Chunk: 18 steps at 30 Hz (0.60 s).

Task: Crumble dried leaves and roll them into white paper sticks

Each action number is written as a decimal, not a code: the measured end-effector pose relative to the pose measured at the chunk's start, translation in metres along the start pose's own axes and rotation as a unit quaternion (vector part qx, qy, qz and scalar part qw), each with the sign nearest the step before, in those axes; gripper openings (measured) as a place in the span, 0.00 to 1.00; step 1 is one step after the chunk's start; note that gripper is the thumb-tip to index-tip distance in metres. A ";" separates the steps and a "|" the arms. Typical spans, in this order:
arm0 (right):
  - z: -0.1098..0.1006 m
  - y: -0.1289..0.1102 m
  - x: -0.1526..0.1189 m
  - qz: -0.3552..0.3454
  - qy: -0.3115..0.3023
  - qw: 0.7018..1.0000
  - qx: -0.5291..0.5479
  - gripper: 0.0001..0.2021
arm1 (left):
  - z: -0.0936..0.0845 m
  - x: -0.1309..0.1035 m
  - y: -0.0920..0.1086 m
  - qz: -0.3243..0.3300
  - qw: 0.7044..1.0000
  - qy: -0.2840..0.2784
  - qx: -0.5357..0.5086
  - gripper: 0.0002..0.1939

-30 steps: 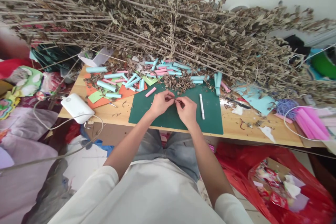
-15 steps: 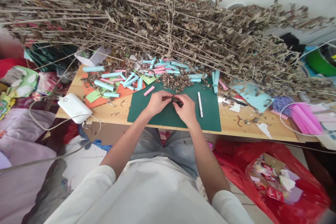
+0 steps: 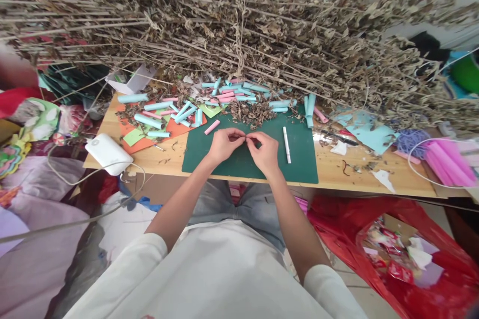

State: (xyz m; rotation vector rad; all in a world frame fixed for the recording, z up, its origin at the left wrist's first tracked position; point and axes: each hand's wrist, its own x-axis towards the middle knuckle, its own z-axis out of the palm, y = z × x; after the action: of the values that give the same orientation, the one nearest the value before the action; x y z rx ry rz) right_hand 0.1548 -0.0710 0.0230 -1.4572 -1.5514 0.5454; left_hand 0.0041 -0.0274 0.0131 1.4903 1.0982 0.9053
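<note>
Over the green cutting mat [image 3: 239, 162], my left hand [image 3: 226, 145] and my right hand [image 3: 263, 148] meet fingertip to fingertip. Thumbs and forefingers are pinched, with a small dark scrap of dried leaf [image 3: 246, 139] just showing between them. Most of what the fingers hold is hidden. Just beyond, a heap of crumbled dried leaves [image 3: 251, 112] lies at the mat's back edge. A white pen-like stick [image 3: 286, 144] rests on the mat to the right of my right hand. One pink paper roll [image 3: 212, 127] lies left of my left hand.
Blue paper tubes [image 3: 185, 112] and pink ones are scattered behind the mat. A long bundle of dried stalks [image 3: 232, 35] spans the back. A white power bank [image 3: 108, 153] with a cable sits at left. A red plastic bag [image 3: 337, 219] of scraps hangs open at lower right.
The dark leaf clump between my fingers shows much less now, and the fingertips are closer together. The view has shifted slightly.
</note>
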 end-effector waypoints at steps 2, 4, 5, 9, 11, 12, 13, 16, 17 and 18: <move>0.000 0.001 0.000 0.017 0.017 1.000 -0.005 0.07 | 0.001 -0.001 -0.001 -0.001 1.000 0.020 0.002 0.08; -0.001 0.004 0.001 0.051 0.038 0.998 0.004 0.07 | 0.002 0.000 -0.002 -0.004 0.999 0.038 -0.003 0.08; -0.001 0.005 0.001 0.069 0.046 0.996 0.015 0.07 | 0.001 0.000 -0.002 -0.009 0.999 0.041 -0.009 0.08; -0.005 0.008 0.002 0.078 0.013 0.995 0.069 0.12 | -0.001 0.001 -0.004 -0.026 0.999 0.003 -0.044 0.12; -0.007 0.006 0.002 0.043 -0.013 0.997 0.057 0.11 | -0.003 0.002 -0.005 -0.023 0.999 -0.014 -0.044 0.12; -0.007 0.006 0.002 0.027 -0.022 0.998 0.044 0.10 | -0.003 0.003 -0.005 -0.019 0.999 -0.018 -0.037 0.12; -0.008 0.005 0.002 0.017 -0.028 0.999 0.030 0.09 | -0.004 0.003 -0.005 -0.014 0.999 -0.021 -0.028 0.11; -0.008 0.005 0.002 0.021 -0.044 0.999 0.015 0.07 | -0.006 0.004 -0.003 0.002 1.000 -0.025 -0.004 0.08; -0.007 0.005 0.002 0.031 -0.045 0.998 0.020 0.07 | -0.006 0.004 -0.003 0.005 1.000 -0.024 -0.001 0.08; -0.005 0.006 0.001 0.047 -0.041 0.997 0.034 0.06 | -0.007 0.004 -0.002 0.007 1.000 -0.022 -0.001 0.08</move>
State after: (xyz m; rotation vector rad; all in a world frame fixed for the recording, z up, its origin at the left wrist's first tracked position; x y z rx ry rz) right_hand 0.1627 -0.0700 0.0213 -1.4784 -1.5181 0.7153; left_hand -0.0012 -0.0212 0.0124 1.5122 1.0561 0.8793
